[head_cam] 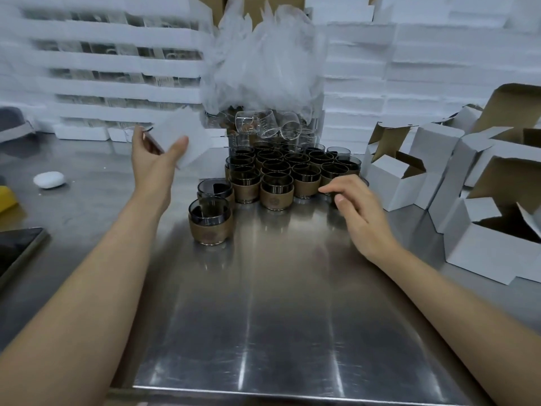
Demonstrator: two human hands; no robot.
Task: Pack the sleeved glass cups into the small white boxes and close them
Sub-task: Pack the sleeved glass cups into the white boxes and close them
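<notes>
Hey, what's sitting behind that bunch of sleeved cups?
Behind the sleeved cups, bare clear glasses, some tipped over, under a heap of crumpled plastic wrap. The wrap covers whatever lies farther back.

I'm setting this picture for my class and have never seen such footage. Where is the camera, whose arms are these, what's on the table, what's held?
No machine here: the single picture comes from a camera worn on a person's head, looking down at their own bare arms. On the steel table stand dark glass cups in brown sleeves, with open small white boxes at the right. The left hand is raised against a blurred white box; whether it grips it is unclear. The right hand hovers by the cups, holding nothing.
</notes>
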